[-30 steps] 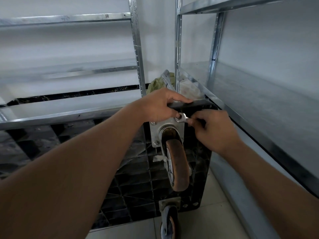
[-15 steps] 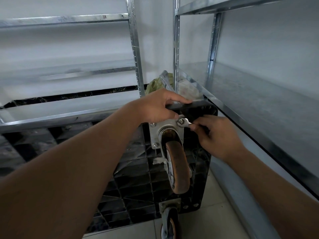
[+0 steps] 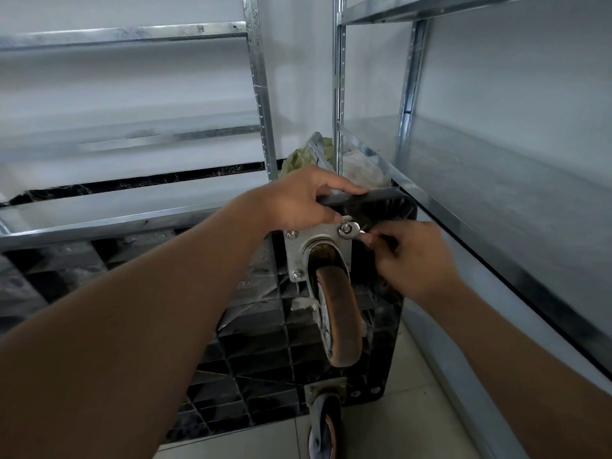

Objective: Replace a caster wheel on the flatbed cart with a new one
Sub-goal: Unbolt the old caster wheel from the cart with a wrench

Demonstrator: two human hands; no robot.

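The black flatbed cart [image 3: 251, 342] stands on its side, ribbed underside facing me. A worn brown caster wheel [image 3: 341, 316] hangs from a silver mounting plate [image 3: 319, 240] near the cart's top corner. My left hand [image 3: 298, 202] grips the cart's top edge just above the plate. My right hand [image 3: 414, 256] pinches the handle of a small silver wrench [image 3: 351, 230], whose ring end sits on the plate's upper right nut. Two more bolts show on the plate's left side. A second caster [image 3: 326, 425] sits at the cart's lower edge by the floor.
Metal shelving [image 3: 496, 207] runs close along the right, and another rack [image 3: 132, 223] stands behind the cart on the left. A greenish bag [image 3: 298, 157] lies in the corner behind the cart. The floor is light tile [image 3: 414, 425].
My right hand has swung the wrench handle downward and to the right around the upper right nut. My left hand has kept its grip on the cart's edge.
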